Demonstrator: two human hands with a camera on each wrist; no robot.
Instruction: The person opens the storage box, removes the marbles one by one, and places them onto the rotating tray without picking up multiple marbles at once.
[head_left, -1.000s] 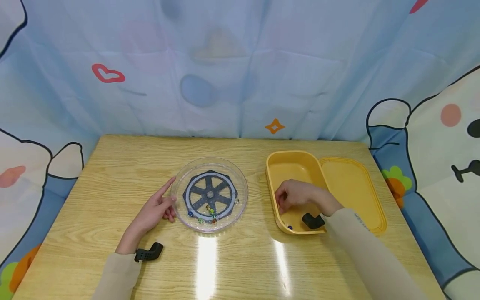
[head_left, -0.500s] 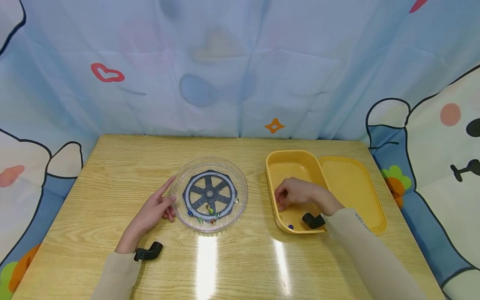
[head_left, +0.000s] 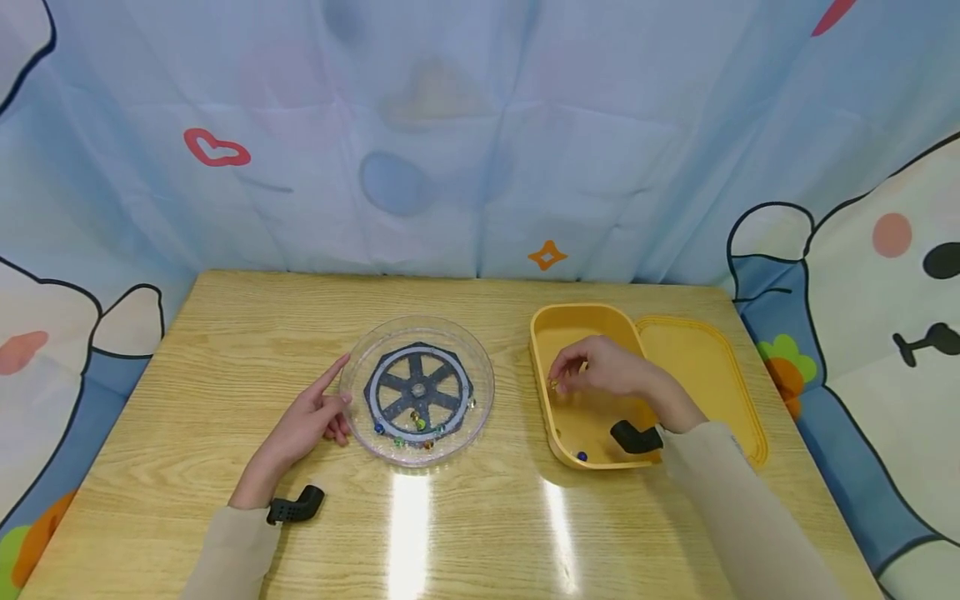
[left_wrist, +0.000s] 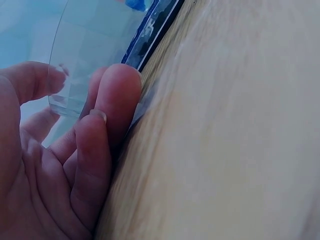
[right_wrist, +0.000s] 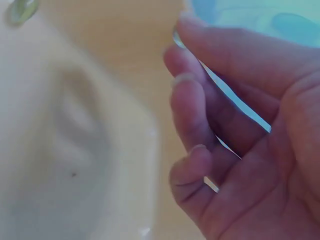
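In the head view, my left hand [head_left: 302,425] holds the left side of a clear round dish [head_left: 482,358], thumb at the rim and index finger stretched along the outside. The left wrist view shows curled fingers [left_wrist: 117,95] low against its wall. A dark six-spoked wheel shape [head_left: 417,367] shows in the dish, with several coloured marbles [head_left: 421,424] near its front. Over a yellow box [head_left: 592,312], my right hand [head_left: 607,367] pinches a small yellowish glass marble [head_left: 553,384], mostly hidden by thumb and fingertip in the right wrist view.
A blue marble [head_left: 582,456] lies in the box's front corner, and a pale marble [right_wrist: 22,11] shows in the right wrist view. The box's yellow lid [head_left: 701,375] lies flat to its right. A printed curtain [head_left: 450,167] hangs behind the wooden table [head_left: 262,317].
My right hand has risen from the box's floor and moved toward its back, with the marble now showing in its fingertips. My left hand and the dish have stayed in place.
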